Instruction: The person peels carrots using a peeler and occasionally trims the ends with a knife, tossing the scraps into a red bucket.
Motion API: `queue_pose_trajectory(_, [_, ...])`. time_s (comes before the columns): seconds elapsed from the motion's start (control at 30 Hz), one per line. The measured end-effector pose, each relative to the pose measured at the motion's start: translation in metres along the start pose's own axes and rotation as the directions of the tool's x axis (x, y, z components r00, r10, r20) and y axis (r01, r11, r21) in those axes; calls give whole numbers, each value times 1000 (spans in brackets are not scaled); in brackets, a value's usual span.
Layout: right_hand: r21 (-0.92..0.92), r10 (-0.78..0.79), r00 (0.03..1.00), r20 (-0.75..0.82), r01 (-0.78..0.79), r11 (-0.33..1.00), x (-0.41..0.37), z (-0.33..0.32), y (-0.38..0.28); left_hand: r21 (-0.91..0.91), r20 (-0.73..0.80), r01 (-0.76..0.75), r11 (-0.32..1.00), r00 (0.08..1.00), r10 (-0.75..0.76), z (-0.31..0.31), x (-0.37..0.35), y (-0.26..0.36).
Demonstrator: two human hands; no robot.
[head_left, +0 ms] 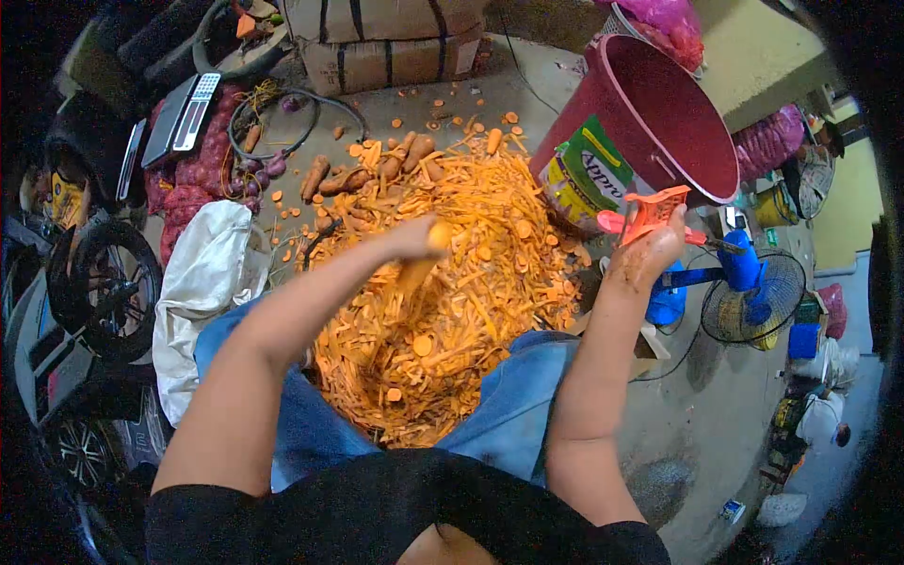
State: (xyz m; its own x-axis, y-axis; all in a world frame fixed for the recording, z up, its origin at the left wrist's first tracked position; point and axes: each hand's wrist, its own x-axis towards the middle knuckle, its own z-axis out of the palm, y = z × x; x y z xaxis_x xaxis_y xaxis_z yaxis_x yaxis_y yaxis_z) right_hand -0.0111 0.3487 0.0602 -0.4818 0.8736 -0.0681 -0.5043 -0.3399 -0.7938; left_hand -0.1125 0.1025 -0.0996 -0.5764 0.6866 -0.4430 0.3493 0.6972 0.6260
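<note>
My left hand (412,237) is closed around a peeled carrot (439,235), held over a large heap of orange carrot peelings (452,282) on the floor between my knees. My right hand (650,250) grips an orange peeler (650,212), raised to the right of the heap, close to a dark red bucket (678,122). Several unpeeled carrots (377,174) lie at the far edge of the heap.
A white sack (202,282) lies left of the heap, with a red mesh bag of purple roots (193,174) and a scale (184,113) beyond it. Cardboard boxes (386,38) stand at the back. A blue fan (749,292) sits right. A wheel (108,282) is at far left.
</note>
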Motion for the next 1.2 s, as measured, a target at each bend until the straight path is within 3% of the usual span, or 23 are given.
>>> queue_pose_trajectory(0.07, [87, -24, 997, -80, 31, 996, 8, -2, 3, 119, -229, -182, 976, 952, 205, -48, 47, 57])
queue_pose_trajectory(0.1, [88, -22, 996, -82, 29, 996, 11, -4, 5, 66, -298, -277, 959, 911, 284, -85, 53, 103])
queue_pose_trajectory(0.17, [81, 8, 992, -128, 3, 997, 16, -8, 7, -442, -401, -590, 676, 804, 439, -136, 77, 173])
queue_pose_trajectory(0.2, [79, 9, 991, -131, 1, 997, 17, -12, 7, -601, -461, -535, 594, 839, 289, -157, 77, 205])
queue_pose_trajectory(0.27, [-11, 135, 987, -92, -136, 991, 21, -20, 5, -559, -469, -516, 649, 842, 265, -200, 31, 250])
queue_pose_trajectory(0.37, [13, 195, 978, -72, -194, 981, 26, -21, 6, -391, -583, -578, 716, 758, 294, -209, 46, 229])
queue_pose_trajectory(0.43, [2, 196, 980, -23, -196, 981, 35, -29, 12, -41, -537, -461, 886, 758, 370, -196, 70, 167])
queue_pose_trajectory(0.47, [-9, 196, 980, 25, -196, 981, 37, -32, 15, 182, -611, -411, 893, 664, 430, -182, 77, 127])
queue_pose_trajectory(0.5, [-14, 199, 980, 27, -198, 980, 37, -29, 16, 160, -573, -344, 925, 731, 371, -168, 74, 92])
queue_pose_trajectory(0.53, [20, 194, 981, 28, -194, 981, 35, -25, 15, 132, -530, -129, 983, 829, 180, -154, 52, 71])
queue_pose_trajectory(0.6, [45, 196, 980, 21, -197, 979, 31, -24, 18, 248, -463, -8, 969, 877, 126, -136, 50, -23])
queue_pose_trajectory(0.63, [-9, 191, 979, 69, -191, 982, 31, -26, 20, 239, -394, 152, 959, 918, -47, -130, 34, -47])
queue_pose_trajectory(0.67, [-63, 189, 975, 118, -183, 981, 32, -25, 22, 258, -398, 193, 947, 914, -78, -112, 41, -116])
queue_pose_trajectory(0.73, [-34, 210, 977, 44, -208, 977, 29, -16, 31, 239, -390, 328, 914, 894, -219, -77, 13, -174])
queue_pose_trajectory(0.77, [-27, 233, 961, 148, -232, 972, 30, -17, 35, 45, -175, 474, 879, 870, -460, -67, 0, -190])
queue_pose_trajectory(0.8, [-21, 251, 934, 253, -254, 967, 32, -16, 40, -10, -124, 549, 836, 829, -546, -45, -8, -217])
queue_pose_trajectory(0.83, [-29, 256, 933, 252, -257, 966, 32, -13, 45, 173, -178, 456, 873, 886, -427, -22, -19, -235])
queue_pose_trajectory(0.9, [-73, 289, 931, 223, -280, 957, 31, -6, 57, 343, 94, 354, 870, 909, -407, 53, -8, -353])
queue_pose_trajectory(0.93, [-81, 293, 931, 220, -282, 956, 27, 1, 60, 337, 101, 353, 873, 908, -406, 54, -19, -323])
queue_pose_trajectory(1.0, [-139, 360, 918, 164, -340, 930, 17, 14, 66, 179, -39, 649, 740, 756, -654, 61, -36, -264])
queue_pose_trajectory(1.03, [-154, 371, 914, 165, -348, 925, 15, 16, 72, 166, -29, 655, 737, 751, -660, 72, -28, -270])
queue_pose_trajectory(1.1, [-172, 392, 895, 213, -361, 917, 13, 19, 80, -379, -215, 580, 721, 703, -678, 88, -4, -285])
queue_pose_trajectory(1.2, [-222, 412, 903, 124, -380, 898, 8, 28, 89, -388, -210, 613, 688, 668, -714, 43, 4, -219])
